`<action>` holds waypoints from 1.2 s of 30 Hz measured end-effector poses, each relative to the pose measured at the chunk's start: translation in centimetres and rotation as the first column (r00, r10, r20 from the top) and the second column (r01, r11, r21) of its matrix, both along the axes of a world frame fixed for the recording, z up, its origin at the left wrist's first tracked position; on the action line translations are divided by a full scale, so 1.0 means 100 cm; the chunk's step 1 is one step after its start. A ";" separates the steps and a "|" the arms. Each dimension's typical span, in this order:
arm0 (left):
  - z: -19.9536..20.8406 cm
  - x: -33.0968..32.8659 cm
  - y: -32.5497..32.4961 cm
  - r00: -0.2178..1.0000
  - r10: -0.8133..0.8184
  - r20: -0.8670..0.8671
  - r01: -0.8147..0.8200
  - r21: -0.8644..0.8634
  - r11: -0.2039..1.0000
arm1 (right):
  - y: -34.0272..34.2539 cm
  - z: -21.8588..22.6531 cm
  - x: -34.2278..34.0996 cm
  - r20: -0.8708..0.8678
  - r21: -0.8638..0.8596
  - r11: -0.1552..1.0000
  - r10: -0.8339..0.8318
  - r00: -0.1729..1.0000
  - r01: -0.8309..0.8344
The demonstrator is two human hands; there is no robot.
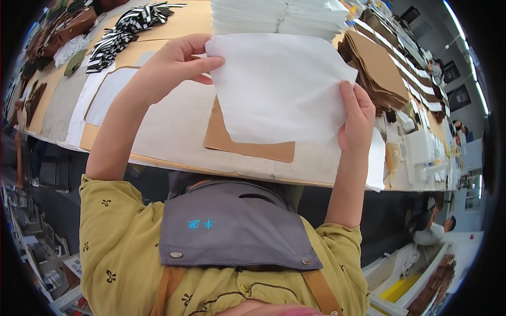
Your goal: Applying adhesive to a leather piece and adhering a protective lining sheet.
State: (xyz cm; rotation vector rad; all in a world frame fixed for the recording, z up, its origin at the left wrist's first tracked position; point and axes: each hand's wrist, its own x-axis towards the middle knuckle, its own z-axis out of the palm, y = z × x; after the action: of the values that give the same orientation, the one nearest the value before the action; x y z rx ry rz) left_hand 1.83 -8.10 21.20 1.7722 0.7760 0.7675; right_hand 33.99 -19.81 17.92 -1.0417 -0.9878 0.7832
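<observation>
A thin white sheet (279, 89), paper or fabric, is held up over the table between my two hands. At its upper left corner, my left hand (187, 60) pinches it between thumb and fingers. The right edge is gripped by my right hand (358, 113), thumb on top. Below the sheet a flat brown piece (250, 147), like leather or board, lies on the table's grey surface (168, 126). Most of that brown piece is hidden by the sheet. Just beyond the sheet rises a tall stack of white sheets (247, 18).
Brown pieces (377, 68) are stacked to the right. A white panel with a brown border (113, 95) lies left, behind it black-and-white strips (129, 31) and a brown leather bag (63, 31). A white machine (419, 147) stands far right. Another person (437, 231) is at lower right.
</observation>
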 end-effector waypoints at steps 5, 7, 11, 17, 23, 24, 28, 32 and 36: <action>-0.003 0.002 0.007 0.999 0.003 0.033 0.000 -0.081 0.997 | 0.007 0.005 0.001 0.000 -0.021 1.000 0.022 1.000 -0.022; -0.001 0.008 0.010 1.000 0.007 0.003 -0.006 -0.087 0.996 | 0.009 0.000 0.009 0.023 -0.022 1.000 0.000 1.000 0.000; -0.010 0.007 0.013 0.997 0.078 0.003 -0.078 -0.068 0.995 | 0.012 -0.008 0.011 0.161 0.024 0.999 -0.044 0.986 0.041; -0.013 0.008 0.016 0.991 0.126 0.050 -0.123 -0.063 0.990 | 0.006 -0.008 0.002 0.110 0.016 1.000 -0.006 0.994 0.004; -0.023 0.031 0.012 0.975 0.210 0.075 -0.210 -0.012 0.978 | 0.003 0.005 0.006 0.152 0.051 0.995 -0.094 0.984 0.087; -0.025 0.036 0.007 0.957 0.265 0.116 -0.266 -0.010 0.964 | 0.004 0.010 0.005 0.240 0.072 0.987 -0.155 0.958 0.141; -0.054 0.027 -0.004 0.958 0.210 0.196 -0.201 -0.064 0.977 | 0.011 0.027 -0.005 0.426 0.184 0.952 -0.301 0.853 0.244; -0.057 0.062 -0.055 0.906 -0.089 0.413 0.309 -0.503 0.807 | 0.016 0.032 -0.035 0.681 0.604 0.785 -0.599 0.421 0.139; -0.067 0.079 -0.050 0.865 -0.004 0.502 0.313 -0.534 0.785 | -0.009 0.025 -0.082 0.803 0.559 0.827 -0.524 0.284 -0.052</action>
State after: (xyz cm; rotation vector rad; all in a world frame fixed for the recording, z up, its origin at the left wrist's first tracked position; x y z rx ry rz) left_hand 9.71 -13.13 14.45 0.9881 0.4426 0.6961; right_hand 25.76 -20.71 20.37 -1.1281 -1.8558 -0.5434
